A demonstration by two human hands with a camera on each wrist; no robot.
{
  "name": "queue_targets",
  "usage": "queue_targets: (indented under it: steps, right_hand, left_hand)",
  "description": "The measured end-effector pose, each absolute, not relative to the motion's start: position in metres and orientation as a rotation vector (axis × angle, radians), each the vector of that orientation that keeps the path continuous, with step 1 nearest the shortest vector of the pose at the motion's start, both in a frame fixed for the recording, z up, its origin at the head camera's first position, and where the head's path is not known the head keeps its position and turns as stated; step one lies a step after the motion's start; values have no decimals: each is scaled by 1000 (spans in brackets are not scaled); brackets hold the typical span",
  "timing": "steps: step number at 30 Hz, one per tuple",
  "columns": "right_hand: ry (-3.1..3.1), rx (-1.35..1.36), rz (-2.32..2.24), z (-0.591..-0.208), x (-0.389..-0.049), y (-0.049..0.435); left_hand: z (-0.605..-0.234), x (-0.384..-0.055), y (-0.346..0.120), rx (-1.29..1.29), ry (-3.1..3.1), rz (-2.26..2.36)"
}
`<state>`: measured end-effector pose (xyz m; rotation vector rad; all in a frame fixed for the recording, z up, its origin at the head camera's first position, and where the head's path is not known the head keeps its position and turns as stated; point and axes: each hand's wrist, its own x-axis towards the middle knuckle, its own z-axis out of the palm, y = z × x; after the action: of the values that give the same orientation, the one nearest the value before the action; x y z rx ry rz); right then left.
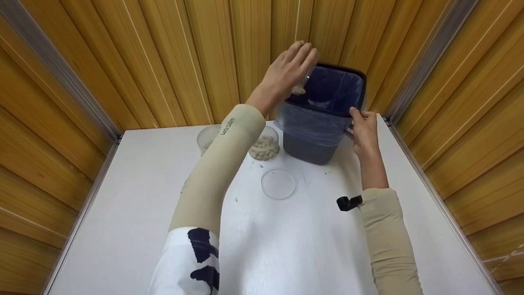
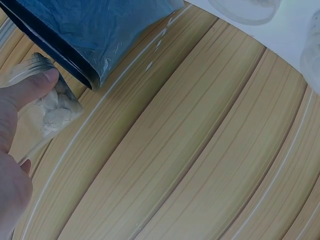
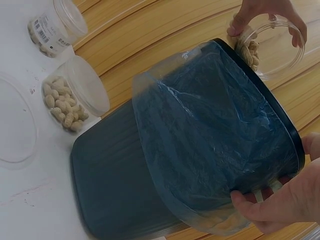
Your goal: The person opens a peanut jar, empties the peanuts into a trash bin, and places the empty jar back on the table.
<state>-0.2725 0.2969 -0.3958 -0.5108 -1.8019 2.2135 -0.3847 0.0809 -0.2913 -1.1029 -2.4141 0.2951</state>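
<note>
My left hand (image 1: 284, 76) grips a clear plastic jar (image 3: 275, 50) and tilts it at the bin's rim. Several pale, peanut-like pieces (image 3: 248, 52) lie inside the jar; in the left wrist view the thumb (image 2: 37, 86) presses on its wall. The dark grey bin (image 1: 311, 149) stands tilted on the table, lined with a thin bluish plastic bag (image 1: 313, 125) folded over the rim. My right hand (image 1: 364, 133) holds the bin's near right rim, thumb on top and fingers underneath against the bag. The bin's floor is hidden.
Left of the bin stands a lidded clear jar of peanuts (image 3: 65, 102). Farther left is a second lidded jar with a label (image 3: 50, 35), partly behind my left forearm in the head view. A round clear lid (image 1: 279, 184) and small crumbs lie on the white table (image 1: 286, 246). Wood-patterned walls enclose it.
</note>
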Motion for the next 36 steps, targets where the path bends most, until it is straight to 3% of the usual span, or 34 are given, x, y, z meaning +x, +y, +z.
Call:
queue_targets:
  steps: [36]
  right_hand:
    - [-1839, -488, 2200, -395, -278, 297]
  left_hand:
    - [-286, -384, 90, -1136, -2327, 386]
